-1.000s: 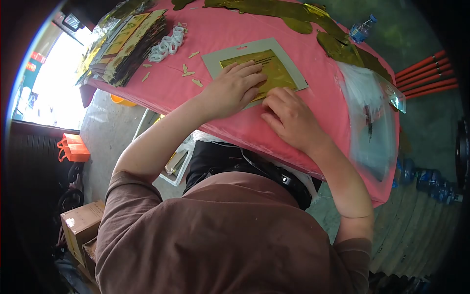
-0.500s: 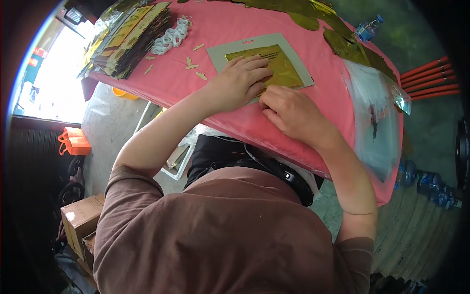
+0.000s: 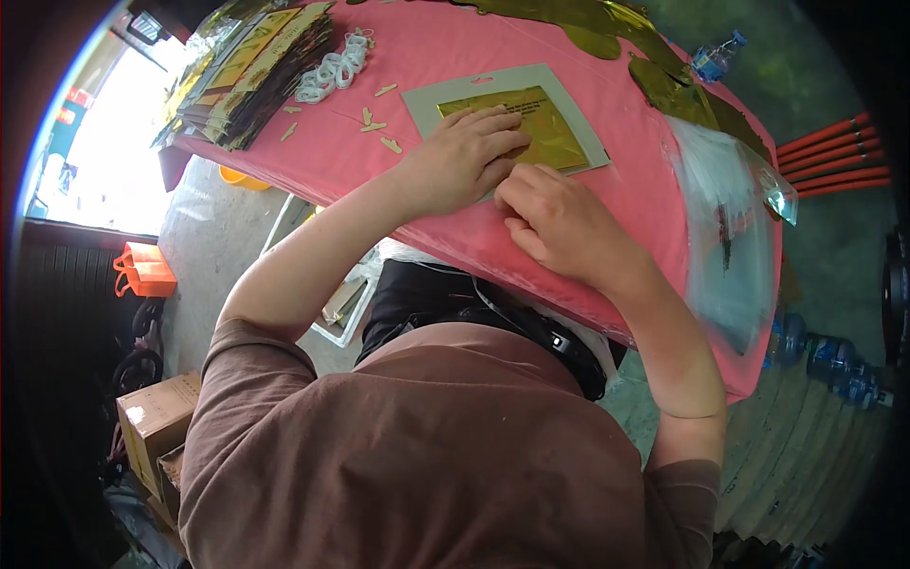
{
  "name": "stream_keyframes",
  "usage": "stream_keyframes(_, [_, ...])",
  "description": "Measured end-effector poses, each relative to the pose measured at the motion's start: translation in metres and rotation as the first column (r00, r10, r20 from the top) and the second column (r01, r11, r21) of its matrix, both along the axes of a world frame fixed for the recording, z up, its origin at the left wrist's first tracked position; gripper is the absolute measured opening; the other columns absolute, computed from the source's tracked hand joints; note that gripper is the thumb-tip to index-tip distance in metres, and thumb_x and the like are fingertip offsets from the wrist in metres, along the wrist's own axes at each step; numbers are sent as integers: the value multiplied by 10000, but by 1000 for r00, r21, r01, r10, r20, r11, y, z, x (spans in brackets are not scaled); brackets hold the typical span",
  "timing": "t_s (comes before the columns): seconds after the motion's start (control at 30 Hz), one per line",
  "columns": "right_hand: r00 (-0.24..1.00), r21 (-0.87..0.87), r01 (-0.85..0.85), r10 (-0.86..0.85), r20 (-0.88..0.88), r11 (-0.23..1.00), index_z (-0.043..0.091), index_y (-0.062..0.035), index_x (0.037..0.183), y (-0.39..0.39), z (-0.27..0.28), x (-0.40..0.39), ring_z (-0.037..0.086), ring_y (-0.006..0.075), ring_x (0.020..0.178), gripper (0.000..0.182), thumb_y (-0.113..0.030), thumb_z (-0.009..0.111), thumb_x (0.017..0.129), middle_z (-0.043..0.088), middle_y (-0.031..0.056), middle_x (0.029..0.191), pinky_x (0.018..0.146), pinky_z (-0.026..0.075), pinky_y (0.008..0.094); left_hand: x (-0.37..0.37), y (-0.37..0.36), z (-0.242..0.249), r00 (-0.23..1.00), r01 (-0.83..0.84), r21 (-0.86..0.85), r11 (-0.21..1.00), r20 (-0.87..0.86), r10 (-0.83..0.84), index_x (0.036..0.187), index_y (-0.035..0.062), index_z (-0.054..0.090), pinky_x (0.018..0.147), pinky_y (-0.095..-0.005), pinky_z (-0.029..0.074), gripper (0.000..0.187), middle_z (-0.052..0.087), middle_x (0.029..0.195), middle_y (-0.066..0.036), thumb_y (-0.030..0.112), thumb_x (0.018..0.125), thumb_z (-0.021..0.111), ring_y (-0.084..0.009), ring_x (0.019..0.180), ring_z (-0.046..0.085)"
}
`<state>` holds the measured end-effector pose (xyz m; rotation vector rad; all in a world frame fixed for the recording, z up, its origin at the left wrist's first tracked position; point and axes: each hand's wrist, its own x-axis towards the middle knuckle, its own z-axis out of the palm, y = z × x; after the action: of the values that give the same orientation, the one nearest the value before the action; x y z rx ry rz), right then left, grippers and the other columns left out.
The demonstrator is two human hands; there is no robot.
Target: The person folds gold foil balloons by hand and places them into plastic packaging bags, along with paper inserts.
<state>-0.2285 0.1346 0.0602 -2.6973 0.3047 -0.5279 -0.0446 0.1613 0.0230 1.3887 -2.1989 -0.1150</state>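
A folded gold foil sheet with dark print (image 3: 550,133) lies on a pale grey card (image 3: 425,102) that has a hang hole at its top edge. My left hand (image 3: 463,163) rests flat over the left part of the foil, fingers stretched out and pointing right. At the lower edge of the card, my right hand (image 3: 557,216) is closed, its fingers curled and close to the left fingertips. Whatever the right fingers may pinch is hidden beneath them.
Small cream clips (image 3: 373,126) and a coil of white cord (image 3: 334,74) lie left on the pink-covered table (image 3: 616,232). Beyond them is a stack of printed packets (image 3: 248,71). Clear plastic bags (image 3: 725,256) are at the right, gold foil shapes (image 3: 664,90) along the far edge.
My right hand has shifted slightly left and down along the card's lower edge. The left hand stays flat on the foil.
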Motion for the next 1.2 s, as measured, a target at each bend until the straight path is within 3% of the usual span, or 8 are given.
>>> stream_keyframes(0.37, [979,-15,13,-16,-203,1000,445,1,743,-1,1,9,569,349,746,112,-21,552,720,553,166,751,654,457,445,0,-1,-1,1000,1,11,1000,1,-1,1194,71,528,1044,-416,283,327,454,1308,-147,178,886,495,-294,1243,395])
stream_keyframes(0.5, [978,-27,0,-6,-208,1000,439,1,728,-2,-2,10,564,349,727,108,-6,540,693,546,163,732,640,453,443,0,0,0,1000,-2,11,1000,7,2,1198,72,524,1046,-414,282,332,449,1313,-146,188,888,498,-293,1245,392])
stream_keyframes(0.7, [993,131,-29,44,-110,991,427,-6,733,-7,-3,4,532,344,679,112,15,514,665,521,152,700,603,413,432,0,0,0,1000,0,16,1000,16,0,1199,72,524,1044,-413,282,333,444,1319,-145,194,890,499,-289,1247,391])
stream_keyframes(0.8, [990,141,-22,41,-138,990,470,-8,715,-8,-1,2,571,338,705,74,-37,532,686,564,150,722,648,458,439,-1,0,2,1000,2,37,999,3,-2,1196,75,527,1043,-413,283,331,446,1315,-145,194,889,501,-287,1245,393])
stream_keyframes(0.9, [994,221,-40,62,-91,974,432,-13,740,-9,0,-5,513,321,663,117,7,515,660,496,140,682,591,407,401,0,0,3,1000,4,44,999,9,-4,1202,79,522,1043,-413,282,336,446,1315,-143,194,888,501,-287,1244,393])
stream_keyframes(1.0, [984,301,18,38,-177,953,438,-22,753,-8,12,-20,494,240,628,122,4,522,668,458,95,660,571,398,339,0,1,3,1000,1,45,999,20,-2,1205,78,515,1043,-415,283,335,445,1313,-143,185,889,495,-289,1244,391])
stream_keyframes(1.07, [985,534,56,41,-168,844,440,-31,762,-11,27,-37,447,148,636,128,12,525,677,445,44,720,587,375,279,0,1,2,1000,4,41,999,19,-5,1205,77,511,1043,-417,283,332,444,1312,-144,181,891,491,-292,1246,388])
stream_keyframes(1.2, [957,546,80,-218,192,834,444,-54,750,-38,44,-88,393,87,654,104,-23,538,781,480,24,874,615,340,218,-1,1,5,1000,16,57,998,0,-16,1199,71,507,1044,-422,284,322,445,1307,-149,166,893,482,-301,1252,380])
